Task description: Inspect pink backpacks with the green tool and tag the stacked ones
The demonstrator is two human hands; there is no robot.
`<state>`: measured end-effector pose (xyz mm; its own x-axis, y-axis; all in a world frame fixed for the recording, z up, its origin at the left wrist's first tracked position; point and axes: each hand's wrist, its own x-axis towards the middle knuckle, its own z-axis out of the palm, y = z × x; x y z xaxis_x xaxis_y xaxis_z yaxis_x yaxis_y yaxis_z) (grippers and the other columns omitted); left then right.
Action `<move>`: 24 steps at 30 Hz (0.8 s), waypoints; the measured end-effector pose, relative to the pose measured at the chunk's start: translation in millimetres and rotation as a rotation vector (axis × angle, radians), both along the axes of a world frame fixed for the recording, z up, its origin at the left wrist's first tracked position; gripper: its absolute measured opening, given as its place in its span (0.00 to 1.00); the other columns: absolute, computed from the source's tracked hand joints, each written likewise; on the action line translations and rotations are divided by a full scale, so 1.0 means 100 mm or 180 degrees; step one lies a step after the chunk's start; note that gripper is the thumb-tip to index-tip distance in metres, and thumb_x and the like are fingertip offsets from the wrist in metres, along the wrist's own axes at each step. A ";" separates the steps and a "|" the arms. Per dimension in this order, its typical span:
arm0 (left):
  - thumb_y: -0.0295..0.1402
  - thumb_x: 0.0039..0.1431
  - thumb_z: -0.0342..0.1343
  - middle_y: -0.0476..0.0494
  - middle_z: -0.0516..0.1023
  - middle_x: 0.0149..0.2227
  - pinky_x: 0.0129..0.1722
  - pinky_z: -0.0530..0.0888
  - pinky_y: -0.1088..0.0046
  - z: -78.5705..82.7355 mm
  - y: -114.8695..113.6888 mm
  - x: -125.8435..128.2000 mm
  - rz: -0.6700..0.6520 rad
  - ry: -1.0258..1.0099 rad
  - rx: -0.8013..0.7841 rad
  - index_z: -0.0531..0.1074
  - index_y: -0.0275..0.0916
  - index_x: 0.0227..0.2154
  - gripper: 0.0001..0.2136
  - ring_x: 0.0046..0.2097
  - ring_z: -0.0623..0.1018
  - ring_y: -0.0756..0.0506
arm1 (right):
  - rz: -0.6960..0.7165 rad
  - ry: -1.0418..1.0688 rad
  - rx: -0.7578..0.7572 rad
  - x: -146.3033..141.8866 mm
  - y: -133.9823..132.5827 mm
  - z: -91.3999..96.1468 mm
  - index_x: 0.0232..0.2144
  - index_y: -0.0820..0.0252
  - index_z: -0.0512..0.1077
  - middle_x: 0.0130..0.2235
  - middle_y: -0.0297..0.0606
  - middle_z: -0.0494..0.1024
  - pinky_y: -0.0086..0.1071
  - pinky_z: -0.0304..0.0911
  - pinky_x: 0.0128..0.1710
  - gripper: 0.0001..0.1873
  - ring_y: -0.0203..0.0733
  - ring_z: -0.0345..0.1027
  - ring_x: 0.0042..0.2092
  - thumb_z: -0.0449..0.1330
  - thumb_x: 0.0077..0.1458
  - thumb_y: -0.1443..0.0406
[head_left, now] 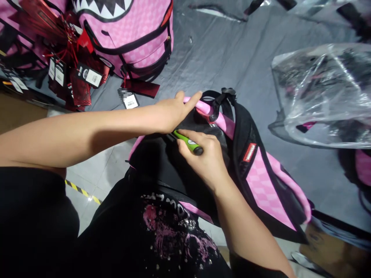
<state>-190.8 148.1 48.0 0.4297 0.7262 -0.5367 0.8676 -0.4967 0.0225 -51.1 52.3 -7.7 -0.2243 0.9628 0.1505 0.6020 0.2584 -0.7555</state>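
Note:
A pink and black backpack (261,181) lies back-up at the near edge of a grey table (232,50), against my body. My left hand (171,112) rests flat on its top, fingers stretched toward the pink carry handle (216,117). My right hand (203,158) is closed round a green tool with a black end (188,142), its tip pressed to the black fabric just under my left hand. A small red label (249,152) sits on one shoulder strap.
Another pink backpack with a shark-mouth print (130,34) stands at the back left, hung with red and black tags (72,73). A backpack in a clear plastic bag (321,92) lies at the right. Floor with a yellow-black tape line (82,192) shows below.

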 end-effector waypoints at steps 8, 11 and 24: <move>0.24 0.56 0.53 0.27 0.56 0.61 0.42 0.70 0.68 0.03 -0.02 -0.02 0.0011 -0.0033 -0.0026 0.29 0.45 0.69 0.46 0.45 0.76 0.41 | -0.0149 0.0072 -0.0180 0.02 -0.01 0.00 0.40 0.57 0.76 0.37 0.37 0.82 0.43 0.67 0.44 0.10 0.46 0.76 0.38 0.61 0.55 0.63; 0.26 0.55 0.55 0.28 0.57 0.61 0.42 0.70 0.69 0.06 -0.02 -0.01 -0.0018 -0.0006 -0.0073 0.29 0.44 0.69 0.47 0.45 0.75 0.41 | -0.0297 0.0131 -0.0172 0.00 -0.01 0.01 0.38 0.57 0.75 0.36 0.36 0.82 0.42 0.66 0.43 0.08 0.46 0.76 0.38 0.63 0.54 0.63; 0.26 0.55 0.55 0.27 0.55 0.61 0.45 0.69 0.66 0.05 0.00 0.00 0.0122 -0.0086 -0.0171 0.30 0.44 0.69 0.47 0.49 0.75 0.37 | 0.0081 0.0213 -0.0002 0.04 0.04 0.03 0.39 0.55 0.78 0.40 0.35 0.82 0.41 0.67 0.46 0.10 0.45 0.76 0.42 0.61 0.54 0.67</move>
